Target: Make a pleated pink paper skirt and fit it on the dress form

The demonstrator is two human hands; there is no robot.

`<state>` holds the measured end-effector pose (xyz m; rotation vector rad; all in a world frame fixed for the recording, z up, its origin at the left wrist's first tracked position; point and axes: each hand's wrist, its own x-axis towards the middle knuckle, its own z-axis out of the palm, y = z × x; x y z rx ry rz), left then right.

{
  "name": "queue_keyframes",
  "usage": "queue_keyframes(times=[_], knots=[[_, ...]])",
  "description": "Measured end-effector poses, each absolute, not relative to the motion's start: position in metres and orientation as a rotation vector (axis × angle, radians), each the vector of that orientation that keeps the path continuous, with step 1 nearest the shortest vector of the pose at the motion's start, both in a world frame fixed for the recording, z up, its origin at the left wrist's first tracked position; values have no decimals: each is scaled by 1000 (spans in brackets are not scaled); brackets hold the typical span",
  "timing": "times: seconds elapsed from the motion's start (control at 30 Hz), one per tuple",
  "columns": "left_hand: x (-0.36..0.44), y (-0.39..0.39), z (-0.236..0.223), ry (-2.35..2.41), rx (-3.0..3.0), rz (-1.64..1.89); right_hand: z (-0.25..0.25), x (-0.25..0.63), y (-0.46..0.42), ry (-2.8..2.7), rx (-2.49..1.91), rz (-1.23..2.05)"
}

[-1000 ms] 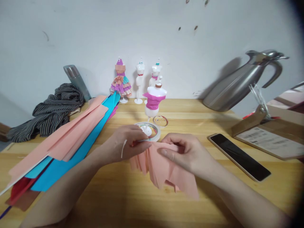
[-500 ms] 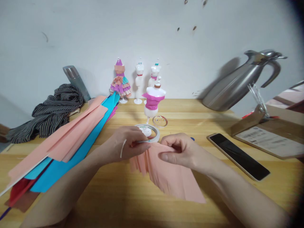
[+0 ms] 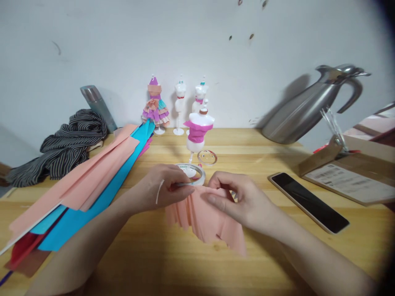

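Observation:
My left hand pinches the gathered top edge of a peach-pink crepe paper strip, which hangs in pleats. My right hand holds the same edge further right, thumb against the paper. A white tape roll lies just beyond my fingers; whether my left hand touches it is hidden. A thin white strip lies across the back of my left hand. Behind the roll stands a white mini mannequin with a magenta wrap round its chest.
Coloured crepe sheets and a striped cloth lie left. Mini mannequins stand by the wall, one in a ruffled paper dress. A clear ring lies near the centre. Right are a phone, a cardboard box and a steel jug.
The crepe strip has bunched into more pleats, and its free right end has drawn in to the left. My right hand's fingers have shifted along the edge; my left hand is almost still.

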<state>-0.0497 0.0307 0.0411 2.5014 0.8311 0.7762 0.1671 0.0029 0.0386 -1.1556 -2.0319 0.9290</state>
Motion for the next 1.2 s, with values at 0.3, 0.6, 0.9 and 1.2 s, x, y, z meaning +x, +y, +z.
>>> queue_keyframes(times=[0.3, 0.6, 0.9, 1.2], knots=[[-46, 28, 39, 798, 2571, 844, 38, 163, 1, -1941, -1114, 1085], [-42, 26, 37, 698, 2619, 947, 34, 163, -3, -1977, -1031, 1067], [-41, 25, 36, 672, 2642, 955, 34, 161, -3, -1937, -1101, 1009], [-46, 29, 39, 724, 2647, 878, 40, 172, 5, -2002, -1106, 1039]])
